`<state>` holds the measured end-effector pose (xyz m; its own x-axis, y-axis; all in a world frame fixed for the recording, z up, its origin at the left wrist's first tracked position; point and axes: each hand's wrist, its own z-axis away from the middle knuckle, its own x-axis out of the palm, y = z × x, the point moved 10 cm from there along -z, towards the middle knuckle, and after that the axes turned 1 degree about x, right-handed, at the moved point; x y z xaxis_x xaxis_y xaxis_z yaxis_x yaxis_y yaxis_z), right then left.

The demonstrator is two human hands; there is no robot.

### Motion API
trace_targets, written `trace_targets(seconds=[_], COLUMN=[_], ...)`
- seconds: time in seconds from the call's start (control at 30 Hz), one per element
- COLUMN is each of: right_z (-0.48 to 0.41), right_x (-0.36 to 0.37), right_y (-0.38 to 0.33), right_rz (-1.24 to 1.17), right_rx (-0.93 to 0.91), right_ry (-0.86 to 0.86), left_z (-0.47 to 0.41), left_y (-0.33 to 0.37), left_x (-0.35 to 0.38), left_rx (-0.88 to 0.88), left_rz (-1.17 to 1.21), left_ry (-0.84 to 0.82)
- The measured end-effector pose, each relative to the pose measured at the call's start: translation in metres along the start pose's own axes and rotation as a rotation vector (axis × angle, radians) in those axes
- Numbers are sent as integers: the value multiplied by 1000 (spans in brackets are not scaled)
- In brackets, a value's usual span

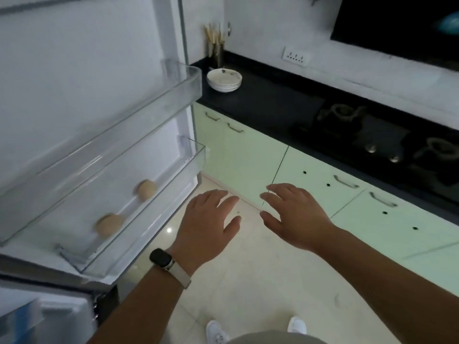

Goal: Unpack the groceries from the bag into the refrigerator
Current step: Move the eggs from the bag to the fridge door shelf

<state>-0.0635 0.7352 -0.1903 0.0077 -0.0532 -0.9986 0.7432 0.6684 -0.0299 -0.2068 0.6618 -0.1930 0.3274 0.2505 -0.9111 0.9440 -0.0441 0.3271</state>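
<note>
Closest in, down below both arms, are two white shoes (217,333) on the pale tiled floor (260,289). The left hand (207,224) is held out flat over the floor, fingers spread, holding nothing. A dark watch (162,258) with a light strap sits on that wrist. The right hand (293,214) is just beside it, apart from it, fingers also spread and empty.

To the left of the left hand is the open refrigerator door (74,83). It has two clear door shelves. In the lower shelf (149,202), near the left hand, sit two brown eggs: one egg (110,224) closer and another egg (147,189) a bit farther along. They look blurry. The upper shelf (139,105) is higher and farther to the left. No bag shows anywhere in view.

Past the fingertips of both hands are pale green cupboard doors (248,155) with silver handles. Above them runs a black counter (268,100). Far beyond the left hand, a stack of white bowls (224,80) stands on the counter, and behind it a holder of chopsticks (216,45) in the corner. Far beyond the right hand is a dark stove (387,137) with knobs, and a white wall socket (296,56) above the counter.
</note>
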Motion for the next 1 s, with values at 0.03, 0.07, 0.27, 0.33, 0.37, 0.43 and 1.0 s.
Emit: trace_targets(seconds=[0.03,0.07,0.27,0.33,0.37,0.43,1.0], right_z=[9,19,97,129,146,180,499], right_x=[-2,-5,-20,-22,-22,-23,-17], right_y=[13,26,110,139,153,183,394], right_rz=[-6,-13,-41,-54,-60,-68,-164], right_rx=[34,69,274,330,356,405,877], right_ry=[-1,5,34,53,57,70,223], left_z=[-6,-11,-40,-44,-45,-46,-11], left_y=[13,26,124,165,186,228,599], left_x=[4,8,40,49,53,62,167], left_rx=[31,64,237,295,321,367,871], left_rz=[9,12,0,-6,-9,-14,-2], left_ry=[-10,-20,-111,-121,-124,-128,-235])
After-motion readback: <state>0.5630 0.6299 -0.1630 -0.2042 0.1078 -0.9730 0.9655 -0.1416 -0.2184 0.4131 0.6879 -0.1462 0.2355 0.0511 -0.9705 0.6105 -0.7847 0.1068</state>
